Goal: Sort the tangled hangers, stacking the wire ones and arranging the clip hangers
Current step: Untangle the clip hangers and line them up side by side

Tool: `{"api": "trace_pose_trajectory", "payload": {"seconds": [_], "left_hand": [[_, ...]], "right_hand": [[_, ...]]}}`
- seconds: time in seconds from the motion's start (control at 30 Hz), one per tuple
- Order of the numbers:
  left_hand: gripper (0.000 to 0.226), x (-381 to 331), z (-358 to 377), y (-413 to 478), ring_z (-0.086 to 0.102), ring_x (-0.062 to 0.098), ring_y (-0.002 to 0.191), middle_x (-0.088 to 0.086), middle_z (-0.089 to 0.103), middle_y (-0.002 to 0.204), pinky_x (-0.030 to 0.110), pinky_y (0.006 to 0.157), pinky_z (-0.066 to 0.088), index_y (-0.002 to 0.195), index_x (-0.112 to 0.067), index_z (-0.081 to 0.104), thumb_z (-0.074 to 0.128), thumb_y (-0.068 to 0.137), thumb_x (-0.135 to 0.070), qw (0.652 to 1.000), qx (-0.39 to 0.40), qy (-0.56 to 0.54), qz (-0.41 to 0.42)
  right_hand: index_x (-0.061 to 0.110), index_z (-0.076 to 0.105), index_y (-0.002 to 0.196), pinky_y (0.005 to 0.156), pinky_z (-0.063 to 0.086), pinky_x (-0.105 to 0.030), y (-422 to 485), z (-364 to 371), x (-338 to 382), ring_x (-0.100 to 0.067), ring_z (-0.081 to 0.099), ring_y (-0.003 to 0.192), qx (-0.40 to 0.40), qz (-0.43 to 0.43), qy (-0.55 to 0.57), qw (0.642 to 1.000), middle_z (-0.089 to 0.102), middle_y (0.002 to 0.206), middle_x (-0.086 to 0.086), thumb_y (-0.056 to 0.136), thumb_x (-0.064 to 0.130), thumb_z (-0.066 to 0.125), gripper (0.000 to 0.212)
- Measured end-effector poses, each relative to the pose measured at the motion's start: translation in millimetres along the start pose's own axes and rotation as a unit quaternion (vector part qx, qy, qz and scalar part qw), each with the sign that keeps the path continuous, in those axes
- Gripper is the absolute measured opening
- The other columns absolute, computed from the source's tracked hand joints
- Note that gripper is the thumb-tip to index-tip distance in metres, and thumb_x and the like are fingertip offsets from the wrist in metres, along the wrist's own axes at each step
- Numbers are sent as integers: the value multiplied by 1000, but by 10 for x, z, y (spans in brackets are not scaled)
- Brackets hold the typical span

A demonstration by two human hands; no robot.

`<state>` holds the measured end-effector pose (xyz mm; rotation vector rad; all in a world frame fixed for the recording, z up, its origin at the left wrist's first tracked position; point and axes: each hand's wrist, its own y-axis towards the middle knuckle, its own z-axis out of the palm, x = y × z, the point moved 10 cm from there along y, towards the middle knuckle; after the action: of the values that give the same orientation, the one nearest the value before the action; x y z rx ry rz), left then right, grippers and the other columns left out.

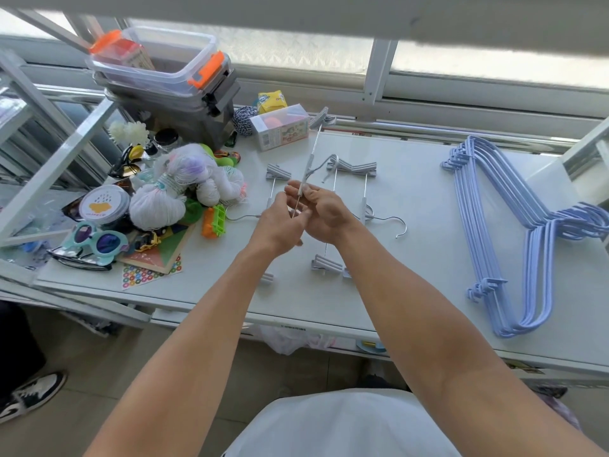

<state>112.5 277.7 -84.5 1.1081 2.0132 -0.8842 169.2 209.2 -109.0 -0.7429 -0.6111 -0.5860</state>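
While both hands meet over the table [412, 265] centre, left hand [280, 225] pinches the thin rod of a grey clip hanger [309, 166] & right hand [324, 216] grips its sleeve just above. Other clip hangers [364, 192] lie flat under/beside the hands. Blue wire hangers [494, 225] sit stacked at the table's right end, well apart.

grey clip hanger w/ thin metal rod [308, 169]: lower end hidden behind left hand [280, 225] & right hand [321, 214]. one grey clip [266, 278] mostly under left forearm [211, 308], another [346, 273] under right forearm [389, 291]. pale blue wire hanger stack [494, 225]: hook tips cut off at right edge. label on small clear plastic box [280, 128] too small to read.
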Motion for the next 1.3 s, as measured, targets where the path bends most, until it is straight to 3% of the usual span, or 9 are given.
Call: {"api": "trace_pose_trajectory", "payload": {"seconds": [0.1, 0.2, 0.33, 0.47, 0.63, 0.8, 0.9, 1.07, 1.3], "left_hand": [[22, 37, -67, -28, 64, 31, 93, 8, 69, 101, 37, 79, 51, 106, -24, 58, 44, 90, -27, 992, -56, 115, -7], [25, 56, -51, -124, 60, 37, 100, 16, 66, 105, 34, 72, 41, 108, -13, 58, 40, 91, -15, 964, -107, 243, -29], [24, 91, 135, -188, 63, 37, 96, 14, 65, 103, 35, 68, 43, 110, -11, 52, 42, 88, -6, 937, -100, 334, -16], [25, 153, 278, -248, 62, 32, 99, 10, 61, 109, 37, 71, 48, 112, -9, 52, 43, 89, -6, 920, -97, 380, 11], [23, 241, 243, -212, 56, 30, 102, 11, 59, 111, 36, 73, 47, 113, -7, 52, 45, 92, -14, 907, -127, 400, 41], [24, 260, 218, -170, 57, 31, 98, 12, 59, 108, 36, 73, 46, 112, -7, 52, 43, 90, -12, 899, -120, 418, 54], [25, 279, 204, -153, 56, 31, 99, 12, 59, 110, 36, 75, 46, 115, -8, 51, 43, 91, -12, 902, -120, 411, 50], [63, 294, 169, -141, 57, 32, 101, 11, 53, 121, 40, 77, 48, 149, -11, 23, 43, 89, -9, 916, -113, 383, 43], [61, 325, 178, -57, 58, 29, 105, 8, 50, 129, 38, 76, 50, 150, -12, 26, 42, 91, -10, 905, -90, 415, 30]], "right_hand": [[1, 54, 106, 65, 52, -30, 13, -90, -18, -22, 64, 76, -82, 14, -79, 993, 66, 91, -11, 101, 2, 31, 23], [5, 52, 101, 62, 51, -28, -14, -362, 54, -25, 59, 72, -215, -15, -93, 972, 57, 82, -10, 87, 0, 48, 15], [13, 55, 118, 86, 52, -34, -225, -666, 342, -26, 65, 94, -342, -98, -273, 894, 67, 102, -8, 74, 23, 63, 46], [9, 66, 120, 93, 44, -29, -242, -556, 519, -29, 57, 116, -286, -167, -524, 785, 68, 119, -9, 92, 13, 45, 35], [27, 63, 124, 100, 31, -37, -140, -513, 480, -26, 34, 132, -206, -171, -704, 657, 67, 107, -9, 98, 22, 36, 37], [30, 53, 127, 104, 22, -45, -74, -521, 351, -28, 11, 144, -138, -146, -823, 531, 48, 143, 8, 102, 28, 35, 31], [25, 52, 133, 106, 29, -43, -142, -504, 481, -27, 23, 140, -178, -205, -778, 567, 42, 148, 4, 96, 34, 52, 39], [13, 61, 113, 90, 45, -40, -307, -668, 585, -32, 50, 113, -249, -224, -692, 639, 62, 113, -8, 88, 36, 61, 34], [12, 67, 87, 71, 46, -31, -355, -708, 446, -33, 58, 100, -252, -119, -711, 646, 65, 84, -8, 81, 28, 57, 20]]}}
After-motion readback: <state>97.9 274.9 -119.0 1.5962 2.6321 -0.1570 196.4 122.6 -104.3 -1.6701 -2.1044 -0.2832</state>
